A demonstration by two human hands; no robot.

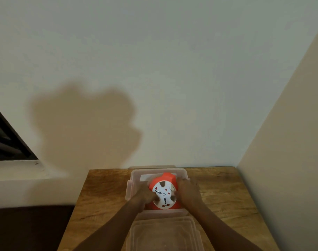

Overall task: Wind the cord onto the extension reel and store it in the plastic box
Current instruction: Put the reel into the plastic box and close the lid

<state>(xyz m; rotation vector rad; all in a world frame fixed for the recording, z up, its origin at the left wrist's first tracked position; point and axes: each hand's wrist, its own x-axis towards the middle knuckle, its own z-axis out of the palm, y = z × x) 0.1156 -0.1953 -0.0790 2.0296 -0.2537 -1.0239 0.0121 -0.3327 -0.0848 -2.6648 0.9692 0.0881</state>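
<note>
The orange reel (163,192) sits inside the clear plastic box (179,171) on the wooden worktop (225,198). The left hand (145,194) and right hand (188,192) grip its sides, fingers curled around it. A clear lid (165,234) lies just in front.

A big pale wall (154,69) fills most of the view, with a soft brown shadow (85,127) on it. A side wall (290,160) meets it on the right. A wooden table (104,192) stands in the corner. A dark window (6,140) sits at the left
</note>
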